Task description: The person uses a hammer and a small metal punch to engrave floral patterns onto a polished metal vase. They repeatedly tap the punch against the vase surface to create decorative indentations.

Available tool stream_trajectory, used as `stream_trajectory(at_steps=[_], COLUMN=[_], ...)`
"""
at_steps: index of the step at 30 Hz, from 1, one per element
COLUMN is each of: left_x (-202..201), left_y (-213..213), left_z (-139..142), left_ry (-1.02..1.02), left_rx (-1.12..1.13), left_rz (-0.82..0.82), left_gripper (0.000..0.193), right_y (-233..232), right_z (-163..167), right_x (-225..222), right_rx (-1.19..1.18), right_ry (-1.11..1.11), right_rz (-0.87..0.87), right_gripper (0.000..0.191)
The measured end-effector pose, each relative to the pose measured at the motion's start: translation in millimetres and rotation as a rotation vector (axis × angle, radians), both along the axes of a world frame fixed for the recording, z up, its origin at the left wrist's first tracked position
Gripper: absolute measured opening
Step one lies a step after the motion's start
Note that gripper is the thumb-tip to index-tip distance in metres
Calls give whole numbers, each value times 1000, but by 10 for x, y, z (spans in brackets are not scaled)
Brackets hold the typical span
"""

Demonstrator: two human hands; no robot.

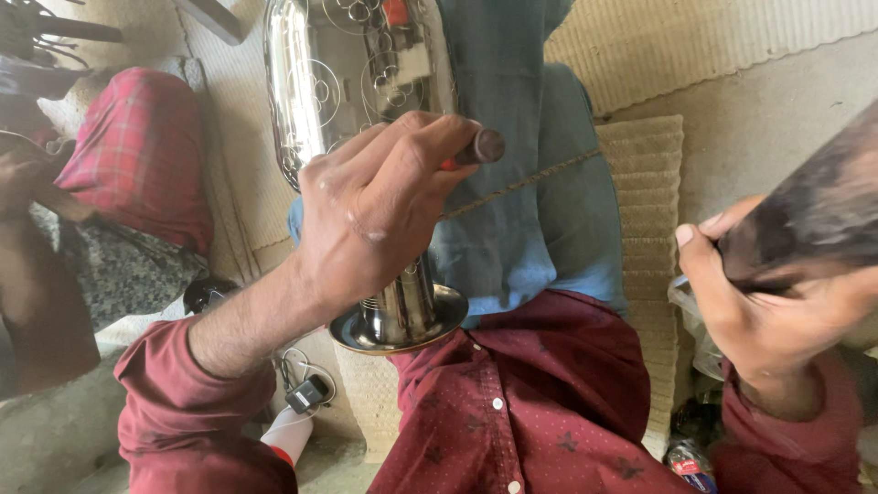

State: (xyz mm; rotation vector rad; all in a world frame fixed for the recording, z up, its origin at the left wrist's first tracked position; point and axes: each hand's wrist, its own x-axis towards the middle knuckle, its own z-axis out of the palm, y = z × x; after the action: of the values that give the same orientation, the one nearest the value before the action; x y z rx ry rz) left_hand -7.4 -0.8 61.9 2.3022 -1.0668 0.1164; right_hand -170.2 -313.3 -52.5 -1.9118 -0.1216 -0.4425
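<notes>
I see a shiny engraved metal vessel lying along my lap, its flared round foot close to my maroon shirt and its body running up over my blue-green trousers. My left hand sits over the vessel's narrow stem, fingers curled tight around a small tool with a dark round end and a bit of red showing at the grip. A thin taut cord runs from under that hand out to the right, across the trousers toward a woven mat. My right hand is well apart from the left, raised near the camera and clamped on a dark, blurred wooden block; I cannot tell its full shape. On the left, another person in a red checked cloth sits close by. Below my left forearm a small black plug with a cable lies on the floor.
</notes>
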Motion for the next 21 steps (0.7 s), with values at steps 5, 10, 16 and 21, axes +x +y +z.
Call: stream_trajectory(at_steps=[5, 10, 16, 21], left_x=[5, 38, 129, 197], left_y=[-3, -52, -115, -214], left_z=[-2, 21, 9, 138], left_ry=[10, 62, 80, 101], left_rx=[49, 140, 193, 118], left_rz=[-31, -17, -117, -209], left_gripper=[33, 31, 40, 39], right_y=[-182, -97, 9, 72], right_z=[252, 380, 277, -56], right_x=[156, 295, 262, 124], right_rx=[-664, -602, -449, -518], right_ry=[-59, 47, 127, 58], right_rz=[58, -22, -62, -30], right_gripper=[80, 55, 55, 72])
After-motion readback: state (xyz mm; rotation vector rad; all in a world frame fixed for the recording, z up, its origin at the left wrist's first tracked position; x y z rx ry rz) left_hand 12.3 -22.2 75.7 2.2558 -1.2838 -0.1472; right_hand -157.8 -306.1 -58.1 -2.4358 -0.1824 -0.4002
